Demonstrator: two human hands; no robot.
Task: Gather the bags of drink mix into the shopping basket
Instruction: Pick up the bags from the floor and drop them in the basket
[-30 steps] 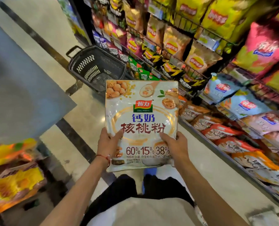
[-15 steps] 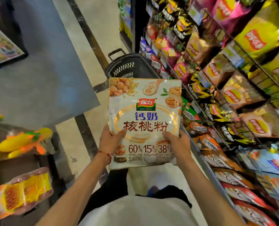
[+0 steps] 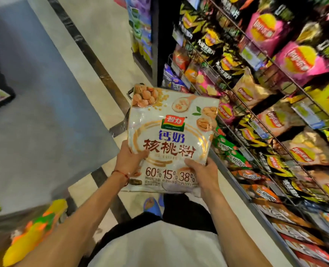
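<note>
A large cream bag of drink mix [image 3: 171,135], printed with walnuts and red characters, is held upright in front of me with both hands. My left hand [image 3: 128,160] grips its lower left edge, thumb on the front. My right hand [image 3: 203,171] grips the lower right edge. The black shopping basket [image 3: 130,93] stands on the floor behind the bag; only a bit of its handle and rim shows past the bag's left side.
Wire racks of chip bags [image 3: 265,93] fill the right side down to floor level. A grey mat [image 3: 34,112] covers the floor on the left. Yellow and orange packets [image 3: 34,228] sit on a low stand at the lower left.
The view has swung towards the basket and along the racks. The bag stays in both hands and now covers nearly all of the basket.
</note>
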